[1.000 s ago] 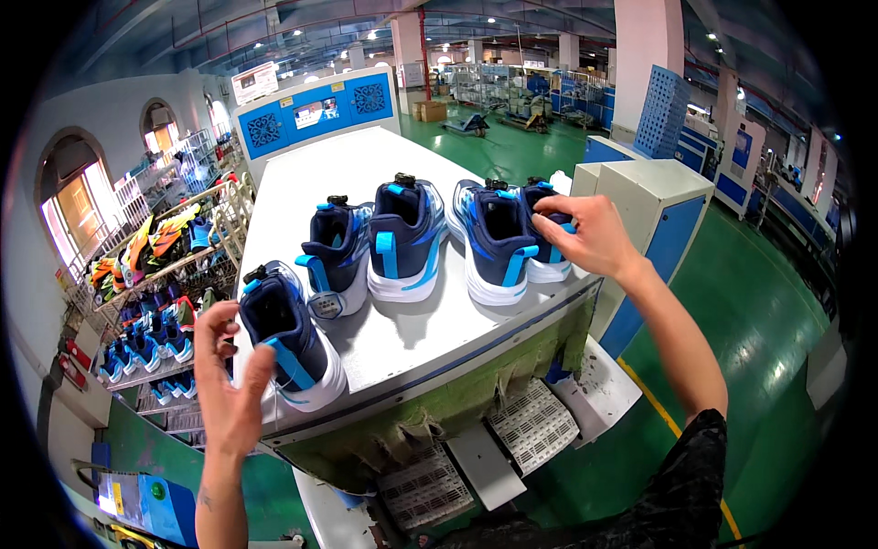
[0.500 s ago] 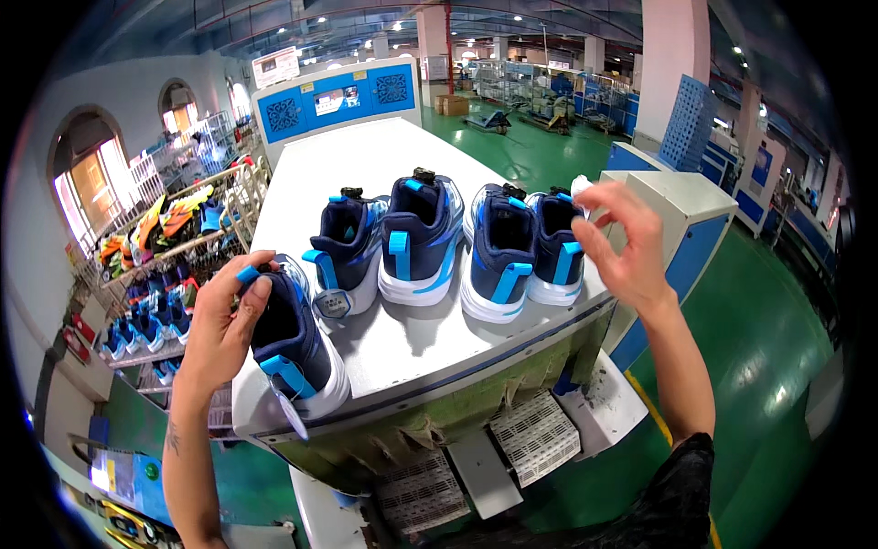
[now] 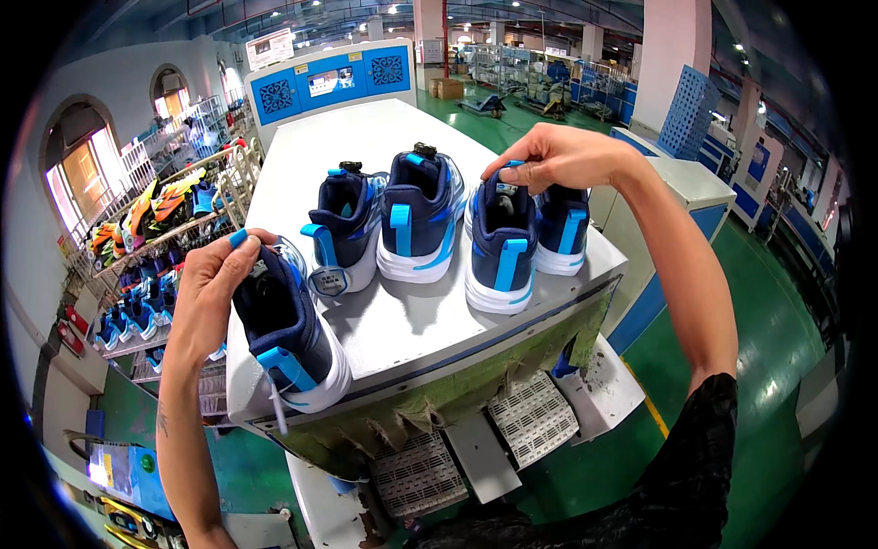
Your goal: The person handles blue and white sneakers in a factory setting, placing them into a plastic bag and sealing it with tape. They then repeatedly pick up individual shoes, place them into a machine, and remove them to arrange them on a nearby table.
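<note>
The left hand [image 3: 212, 297] was clasped over the collar of a navy sneaker [image 3: 288, 339] with a bright blue heel tab and white sole, its fingers curled over the top edge and into the opening. That sneaker sat at the near left corner of the grey worktop [image 3: 402, 320], heel toward the person, its sole partly over the edge.

The right hand [image 3: 558, 157] reached in from the right, fingertips pinched on the tongue of a second navy sneaker [image 3: 501, 242], which stood on the worktop with its heel toward the near edge. Just beside it on the right stood another navy sneaker [image 3: 562, 229], partly hidden behind the wrist. To the left of the pinched one stood two more of the same kind [image 3: 416, 215] [image 3: 343, 229], all in a row with heels facing the person.

Left of the worktop, a wire rack [image 3: 146, 238] held many more shoes in orange, yellow and blue. A blue-and-white cabinet [image 3: 334, 78] stood at the worktop's far end.
</note>
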Demonstrator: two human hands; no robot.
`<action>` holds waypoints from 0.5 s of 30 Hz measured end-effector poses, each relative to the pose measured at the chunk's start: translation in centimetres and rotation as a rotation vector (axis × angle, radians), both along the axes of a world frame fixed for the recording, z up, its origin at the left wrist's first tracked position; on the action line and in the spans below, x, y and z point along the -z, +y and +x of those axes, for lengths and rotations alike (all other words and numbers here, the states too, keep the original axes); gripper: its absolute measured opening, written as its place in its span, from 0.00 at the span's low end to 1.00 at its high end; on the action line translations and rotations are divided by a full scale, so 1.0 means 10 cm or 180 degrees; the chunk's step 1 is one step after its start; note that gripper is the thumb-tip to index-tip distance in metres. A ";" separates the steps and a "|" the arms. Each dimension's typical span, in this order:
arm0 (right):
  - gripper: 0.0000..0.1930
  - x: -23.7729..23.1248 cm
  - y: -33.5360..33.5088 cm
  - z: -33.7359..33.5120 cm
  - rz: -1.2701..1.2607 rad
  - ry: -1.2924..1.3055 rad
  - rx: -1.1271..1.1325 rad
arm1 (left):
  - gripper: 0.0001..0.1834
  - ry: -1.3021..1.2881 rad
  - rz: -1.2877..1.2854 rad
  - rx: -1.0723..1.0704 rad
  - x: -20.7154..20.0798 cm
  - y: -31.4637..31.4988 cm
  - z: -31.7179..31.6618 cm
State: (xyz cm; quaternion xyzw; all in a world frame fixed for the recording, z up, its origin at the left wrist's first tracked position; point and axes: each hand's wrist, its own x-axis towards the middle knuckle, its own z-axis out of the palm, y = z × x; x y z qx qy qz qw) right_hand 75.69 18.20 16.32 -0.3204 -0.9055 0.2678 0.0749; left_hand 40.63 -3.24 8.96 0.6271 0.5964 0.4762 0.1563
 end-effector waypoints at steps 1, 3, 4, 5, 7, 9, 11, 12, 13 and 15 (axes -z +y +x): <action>0.17 0.00 0.00 -0.05 -0.0108 -0.0007 -0.0012 | 0.20 0.0034 -0.0055 0.0012 -0.01 0.01 -0.03; 0.16 -0.06 -0.01 -0.08 -0.0012 -0.0017 -0.0038 | 0.21 0.0135 -0.0114 -0.0031 -0.08 -0.05 -0.10; 0.17 -0.08 -0.01 -0.03 -0.0094 -0.0021 -0.0043 | 0.21 0.0179 -0.0064 0.0018 -0.12 -0.05 -0.06; 0.17 -0.09 0.01 0.00 -0.0178 -0.0029 -0.0069 | 0.22 0.0221 -0.0018 0.0046 -0.14 -0.03 -0.01; 0.16 -0.06 -0.09 -0.05 -0.0092 0.0081 0.0051 | 0.23 0.0181 -0.0084 0.0088 -0.14 0.00 -0.06; 0.16 -0.02 -0.12 -0.03 -0.0165 0.0132 0.0255 | 0.22 0.0004 -0.0182 0.0081 -0.18 -0.03 0.02; 0.15 0.03 -0.12 -0.01 -0.0265 0.0235 0.0199 | 0.22 0.0026 -0.0237 0.0128 -0.16 0.01 -0.06; 0.17 0.01 -0.16 0.00 -0.0117 0.0116 0.0280 | 0.22 -0.0027 -0.0215 0.0165 -0.16 0.02 -0.04; 0.17 0.03 -0.23 0.01 0.0252 0.0168 0.0247 | 0.22 -0.0080 -0.0193 0.0212 -0.15 0.03 -0.01; 0.19 0.12 -0.42 -0.06 0.0963 0.0335 0.0116 | 0.22 -0.0058 -0.0081 0.0226 -0.10 0.05 -0.06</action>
